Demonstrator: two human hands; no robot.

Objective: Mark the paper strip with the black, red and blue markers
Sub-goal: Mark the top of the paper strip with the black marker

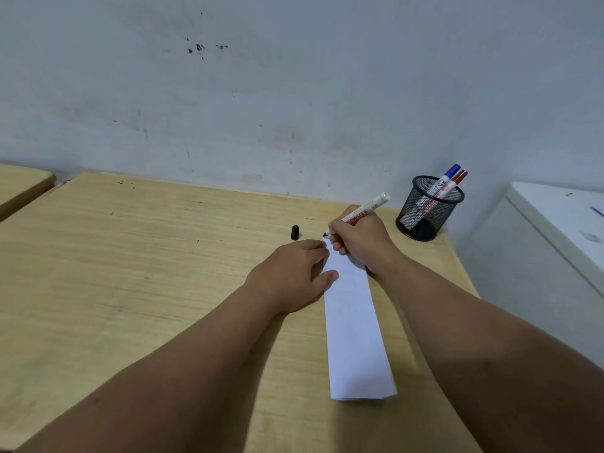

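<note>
A long white paper strip (354, 328) lies lengthwise on the wooden desk (130, 273). My right hand (359, 240) grips the uncapped black marker (366, 212), its tip touching the far end of the strip. My left hand (294, 273) lies flat on the desk, fingers and thumb pressing the strip's left edge near the far end. The black cap (294, 232) stands on the desk just beyond my left hand. The blue marker (446, 179) and the red marker (454, 184) stand capped in a black mesh pen cup (428, 210) at the far right.
A grey-white wall rises right behind the desk. A white cabinet or appliance (555, 230) stands past the desk's right edge. A second wooden desk (19, 188) adjoins at the far left.
</note>
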